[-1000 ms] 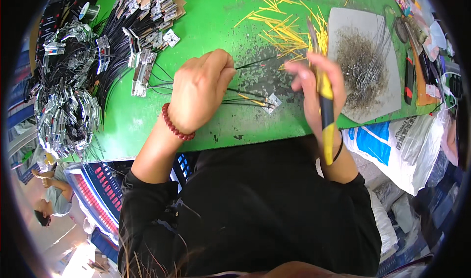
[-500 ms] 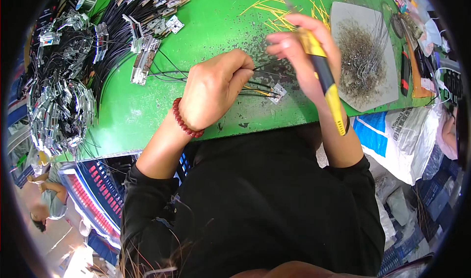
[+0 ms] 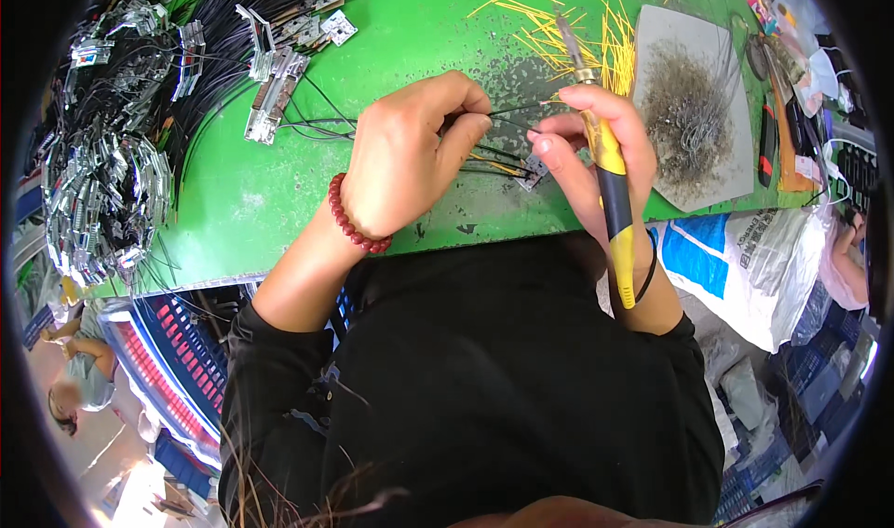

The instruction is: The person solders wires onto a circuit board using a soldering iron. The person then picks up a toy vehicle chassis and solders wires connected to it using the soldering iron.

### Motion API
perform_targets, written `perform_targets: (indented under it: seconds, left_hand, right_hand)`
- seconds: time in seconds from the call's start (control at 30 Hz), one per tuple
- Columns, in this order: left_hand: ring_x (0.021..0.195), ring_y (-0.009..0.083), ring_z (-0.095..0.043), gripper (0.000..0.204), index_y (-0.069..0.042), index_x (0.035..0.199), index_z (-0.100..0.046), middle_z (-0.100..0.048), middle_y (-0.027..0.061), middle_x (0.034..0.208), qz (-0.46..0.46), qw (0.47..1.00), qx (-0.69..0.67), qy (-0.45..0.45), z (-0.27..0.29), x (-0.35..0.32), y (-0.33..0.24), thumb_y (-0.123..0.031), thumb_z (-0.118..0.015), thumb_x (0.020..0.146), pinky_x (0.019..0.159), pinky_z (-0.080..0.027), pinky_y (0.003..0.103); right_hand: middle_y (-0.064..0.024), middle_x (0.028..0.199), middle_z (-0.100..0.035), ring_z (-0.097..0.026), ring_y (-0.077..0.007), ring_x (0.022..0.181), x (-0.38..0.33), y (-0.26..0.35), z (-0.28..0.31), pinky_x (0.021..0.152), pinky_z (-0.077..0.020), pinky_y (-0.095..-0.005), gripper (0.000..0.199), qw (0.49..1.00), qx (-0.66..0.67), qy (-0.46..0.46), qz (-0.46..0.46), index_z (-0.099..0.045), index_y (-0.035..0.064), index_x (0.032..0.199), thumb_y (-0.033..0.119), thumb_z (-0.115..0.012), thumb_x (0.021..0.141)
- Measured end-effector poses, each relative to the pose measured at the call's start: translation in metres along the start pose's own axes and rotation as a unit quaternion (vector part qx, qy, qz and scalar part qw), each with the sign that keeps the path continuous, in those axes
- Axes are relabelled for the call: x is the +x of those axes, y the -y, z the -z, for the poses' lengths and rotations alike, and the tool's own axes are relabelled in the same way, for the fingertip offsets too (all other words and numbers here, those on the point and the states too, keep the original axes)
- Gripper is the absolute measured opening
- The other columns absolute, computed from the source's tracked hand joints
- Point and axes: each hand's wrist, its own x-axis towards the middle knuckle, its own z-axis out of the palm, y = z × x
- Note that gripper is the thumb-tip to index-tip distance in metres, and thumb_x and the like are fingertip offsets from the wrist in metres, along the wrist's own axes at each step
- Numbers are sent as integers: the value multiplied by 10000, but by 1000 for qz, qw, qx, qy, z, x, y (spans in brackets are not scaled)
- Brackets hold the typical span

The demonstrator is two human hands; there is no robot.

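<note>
While the left hand [image 3: 410, 146] pinches black wires [image 3: 514, 110] over the scuffed green table [image 3: 438, 25], the right hand [image 3: 638, 160] curls round a yellow-and-black tool [image 3: 616, 211]; from here I can't tell whether its thumb touches a wire end. Dark lettering and a blue block mark the white bag [image 3: 768, 277], its contents hidden. Gritty brown crumbs [image 3: 680, 86] litter a grey sheet [image 3: 670, 27], thin yellow sticks [image 3: 618, 48] beside it.

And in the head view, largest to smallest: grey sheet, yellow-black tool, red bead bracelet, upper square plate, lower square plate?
1. Grey sheet
2. Yellow-black tool
3. Red bead bracelet
4. Upper square plate and lower square plate: look alike, lower partly hidden, so unranked.
</note>
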Motion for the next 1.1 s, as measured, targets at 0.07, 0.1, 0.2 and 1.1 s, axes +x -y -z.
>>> perform_targets:
  seconds: [0.07, 0.1, 0.2, 1.1]
  left_hand:
    - [670, 276, -635, 112, -26, 890, -632, -640, 121, 756, 4, 1000, -2, -14, -1, -2, 1, -53, -679, 793, 598, -496, 336]
    - [670, 276, -635, 112, -26, 890, -632, -640, 121, 756, 4, 1000, -3, -13, -1, -1, -1, -53, -679, 793, 598, -496, 336]
    - [665, 277, -636, 148, -26, 907, -644, -654, 123, 768, 76, 995, -30, 58, 2, 6, -13, -81, -685, 777, 595, -494, 339]
    - [591, 173, -556, 100, -12, 774, -587, -565, 77, 718, 39, 996, -82, -11, -15, -13, -18, 2, -685, 757, 539, -463, 282]
  right_hand:
    - [-112, 858, -667, -664, -152, 807, -2, 4, 2, 667, -537, -248, 362, 995, -34, 70, -57, -506, 12, 1187, -26, -653, 859]
    - [-79, 879, -651, -667, -117, 728, -2, 2, -7, 622, -516, -220, 328, 998, 10, 3, -56, -608, 14, 1089, -89, -681, 786]
    - [-90, 891, -659, -669, -133, 717, 1, -4, -6, 628, -519, -231, 329, 995, -73, 23, 70, -614, 15, 1084, -98, -677, 781]
    - [-135, 1047, -622, -700, -186, 885, -7, -6, -8, 630, -507, -219, 392, 995, 21, 9, 93, -489, -7, 1191, -93, -629, 835]
